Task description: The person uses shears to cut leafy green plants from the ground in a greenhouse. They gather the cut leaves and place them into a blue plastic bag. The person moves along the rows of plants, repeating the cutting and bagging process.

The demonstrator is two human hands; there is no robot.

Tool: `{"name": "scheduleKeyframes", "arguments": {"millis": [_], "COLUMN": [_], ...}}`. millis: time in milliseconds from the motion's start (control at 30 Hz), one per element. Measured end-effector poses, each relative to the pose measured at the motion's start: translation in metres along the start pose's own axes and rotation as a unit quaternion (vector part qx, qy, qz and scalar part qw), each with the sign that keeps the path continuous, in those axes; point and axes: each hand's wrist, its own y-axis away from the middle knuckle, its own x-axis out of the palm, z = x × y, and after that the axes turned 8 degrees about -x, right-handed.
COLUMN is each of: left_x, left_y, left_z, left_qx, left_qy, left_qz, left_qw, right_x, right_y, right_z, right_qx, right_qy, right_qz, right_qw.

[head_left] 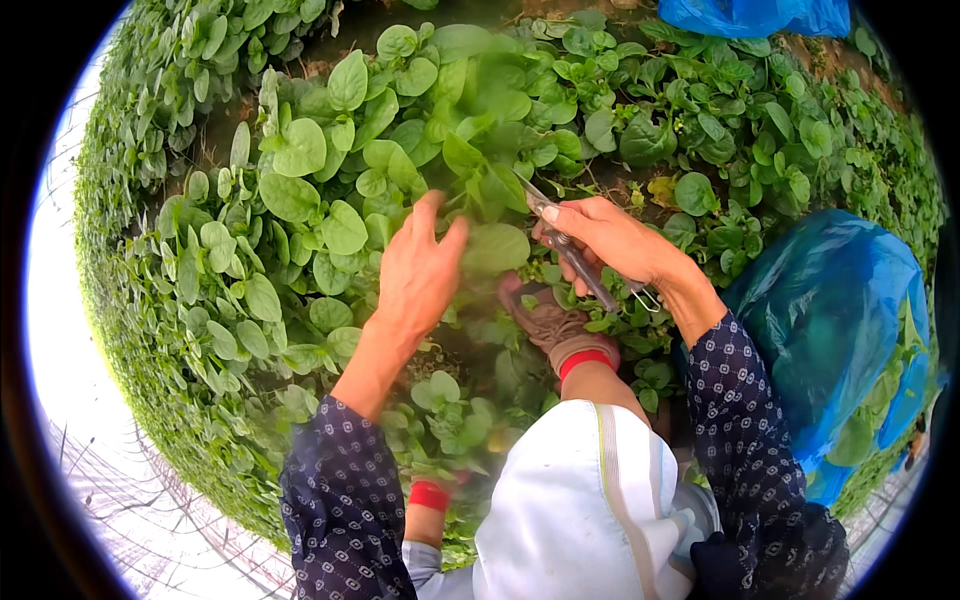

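Note:
My right hand (600, 240) is closed around a pair of pruning shears (574, 259), whose blades point up and left into the leaves. My left hand (424, 262) reaches among the leafy green plants (345, 225), thumb and forefinger apart and slightly blurred. Between the hands, a green leafy shoot (480, 176) stands near the tips of the shears. Whether my left fingers touch a stem cannot be told. A blurred patch of the view covers part of the leaves and soil below them.
A blue plastic bag (832, 322) with leaves inside stands at my right. Another blue bag (757, 15) lies at the top right. My shoe (547, 319) is among low plants in front of my knee. Dense rows of foliage spread on both sides.

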Motion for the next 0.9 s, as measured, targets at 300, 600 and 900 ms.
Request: {"name": "scheduleKeyframes", "arguments": {"millis": [300,600,900], "left_x": [-0.023,-0.033,-0.014], "left_y": [-0.042,-0.050,-0.045], "left_z": [-0.005,-0.012,-0.010], "left_qx": [0.035,0.082,0.071], "left_qy": [0.019,-0.072,-0.071], "left_qz": [-0.001,-0.011,-0.085], "left_qw": [0.999,0.994,0.991], "right_x": [0.005,0.009,0.010], "right_y": [-0.029,-0.009,-0.030], "right_z": [-0.006,-0.019,-0.001], "right_qx": [0.014,-0.020,-0.008], "right_qy": [-0.045,-0.092,-0.041], "right_qz": [0.001,-0.002,-0.030], "right_qw": [0.999,0.996,0.999]}}
